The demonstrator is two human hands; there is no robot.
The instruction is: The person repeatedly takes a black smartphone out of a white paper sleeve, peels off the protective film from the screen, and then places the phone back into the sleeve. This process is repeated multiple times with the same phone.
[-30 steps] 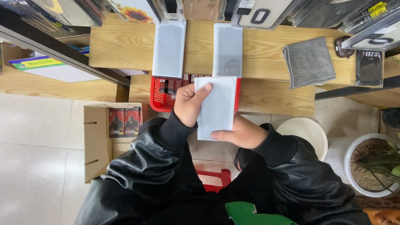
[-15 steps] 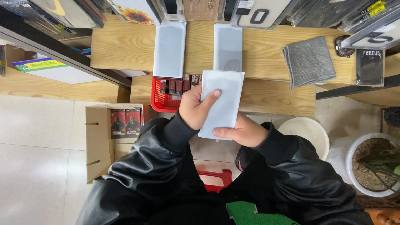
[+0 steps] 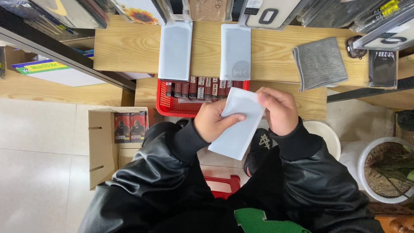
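My left hand (image 3: 214,119) grips a flat pale grey-white rectangular sleeve (image 3: 236,128) from its left side, thumb across its face. The sleeve is tilted, its top leaning right. My right hand (image 3: 278,110) pinches the sleeve's upper right corner. Both hands hover just in front of a red mesh basket (image 3: 166,103) holding a row of small dark red boxes (image 3: 202,87). Two more pale sleeves lie flat on the wooden shelf behind: one on the left (image 3: 175,49), one on the right (image 3: 235,51).
A folded grey cloth (image 3: 319,63) lies on the wooden shelf (image 3: 125,47) to the right. An open cardboard box (image 3: 101,146) with red packages stands on the tiled floor at left. A white bucket (image 3: 325,136) and a potted plant (image 3: 386,170) stand at right. A red stool (image 3: 224,185) is below me.
My right hand moved from the sleeve's lower edge up to its upper right corner. The sleeve tilted to the right and shifted, uncovering the row of boxes in the basket.
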